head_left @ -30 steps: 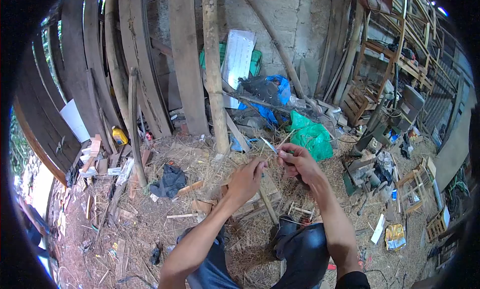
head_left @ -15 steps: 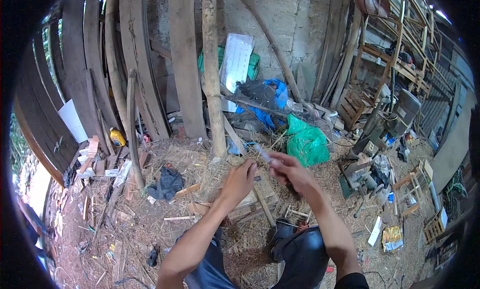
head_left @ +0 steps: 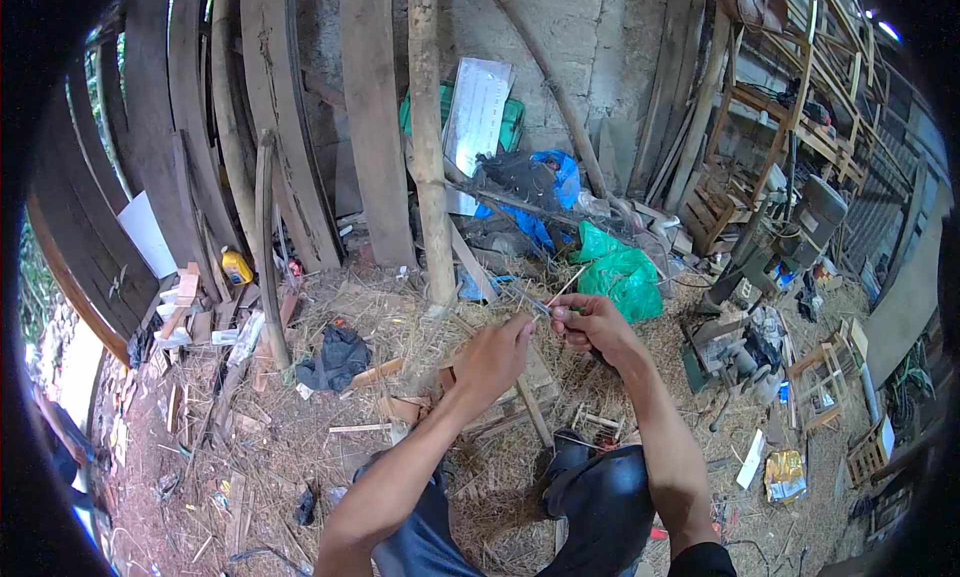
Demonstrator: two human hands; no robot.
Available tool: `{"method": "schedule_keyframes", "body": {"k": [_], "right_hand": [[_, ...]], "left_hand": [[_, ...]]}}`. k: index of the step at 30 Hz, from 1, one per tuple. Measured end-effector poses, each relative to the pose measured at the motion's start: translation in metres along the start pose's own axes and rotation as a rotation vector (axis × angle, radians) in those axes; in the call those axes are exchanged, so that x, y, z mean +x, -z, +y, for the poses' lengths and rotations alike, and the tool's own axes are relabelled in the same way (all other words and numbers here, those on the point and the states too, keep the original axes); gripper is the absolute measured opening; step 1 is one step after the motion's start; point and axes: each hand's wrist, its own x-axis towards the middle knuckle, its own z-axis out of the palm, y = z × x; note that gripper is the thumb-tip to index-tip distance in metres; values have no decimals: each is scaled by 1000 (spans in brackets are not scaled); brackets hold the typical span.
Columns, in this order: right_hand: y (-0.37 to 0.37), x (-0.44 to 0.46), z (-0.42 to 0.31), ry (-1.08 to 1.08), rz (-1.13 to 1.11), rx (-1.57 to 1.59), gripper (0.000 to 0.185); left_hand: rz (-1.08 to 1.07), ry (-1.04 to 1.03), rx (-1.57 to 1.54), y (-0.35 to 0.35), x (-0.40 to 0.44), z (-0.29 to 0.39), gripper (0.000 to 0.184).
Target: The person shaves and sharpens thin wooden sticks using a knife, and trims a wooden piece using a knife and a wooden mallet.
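My right hand [head_left: 592, 327] is closed around a knife [head_left: 528, 297], whose narrow blade points up and to the left; a bit of dark handle shows below the palm. Close beside it, my left hand [head_left: 495, 357] is closed, with thumb and fingertips pinched together. A thin pale stick [head_left: 570, 282] slants up from between the two hands and seems to start at the left fingertips. The blade lies near or against this stick; contact is hard to make out. Below the hands, a wooden piece [head_left: 533, 412] leans between my knees.
Straw and wood scraps litter the ground. A wooden post [head_left: 428, 157] stands ahead, with a green plastic bag [head_left: 615, 277] right of it. A dark machine [head_left: 760, 267] stands at right. A black cloth or bag [head_left: 335, 357] and a yellow bottle [head_left: 236, 267] lie left.
My right hand has turned and the knife blade now lies flatter, close to the left fingertips. My left hand has shifted slightly right. The thin stick now shows between them.
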Motion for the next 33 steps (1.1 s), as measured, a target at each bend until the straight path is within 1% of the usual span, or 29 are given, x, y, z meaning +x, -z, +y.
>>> {"method": "schedule_keyframes", "body": {"k": [1, 2, 4, 5, 7, 8, 10, 11, 13, 14, 16, 17, 20, 22, 24, 26, 28, 29, 30, 31, 32, 33], "right_hand": [[2, 1, 2, 6, 14, -23, 17], [17, 3, 4, 7, 16, -25, 17], [67, 7, 8, 143, 517, -67, 18], [77, 6, 18, 149, 514, -61, 18], [83, 0, 29, 183, 597, 121, 20], [81, 2, 32, 185, 597, 115, 20], [53, 6, 33, 219, 449, 78, 21], [41, 4, 32, 217, 453, 81, 21], [15, 4, 25, 123, 212, 24, 22], [3, 4, 24, 124, 210, 28, 22], [-15, 3, 25, 110, 3, -60, 21], [-21, 3, 23, 76, -36, -16, 20], [-20, 5, 22, 15, 17, 76, 19], [-9, 8, 24, 5, 28, 76, 18], [10, 13, 28, 31, 202, 10, 20], [30, 8, 23, 43, 206, 51, 23], [44, 10, 30, -26, 262, 229, 25], [48, 11, 37, -7, 257, 264, 25], [41, 6, 33, -4, 261, 260, 25], [26, 1, 24, 13, 207, 284, 23], [11, -3, 18, 29, 152, 310, 22], [0, -5, 14, 19, 148, 275, 20]], "left_hand": [[59, -59, -8, -4, -1, -2, 17], [59, -61, -10, -5, -5, -5, 17], [65, -30, 43, 9, -13, -1, 20], [65, -35, 50, 15, -14, -3, 20], [-29, 64, 76, 23, -11, -7, 20], [-25, 62, 72, 21, -10, -9, 20], [45, 73, 46, 13, -8, -12, 19], [39, 74, 47, 10, -8, -11, 19], [78, 79, 0, 9, -4, -7, 18], [78, 79, 5, 8, -3, -7, 18], [47, 63, 15, 4, 0, -8, 18], [45, 66, 13, 2, -1, -8, 18], [24, 22, 50, -5, -5, -11, 19], [52, -60, 78, -8, -6, -14, 22], [33, -51, 116, -7, -10, -13, 22], [16, -46, 158, -3, -15, -9, 22], [38, -44, 191, 0, -19, -6, 22], [37, -48, 187, 0, -18, -5, 22], [3, 17, 187, 1, -16, -4, 22], [-29, 83, 189, 1, -14, -3, 23], [-27, 82, 188, 0, -13, -1, 23], [11, 58, 151, -2, -12, 2, 22]]}}
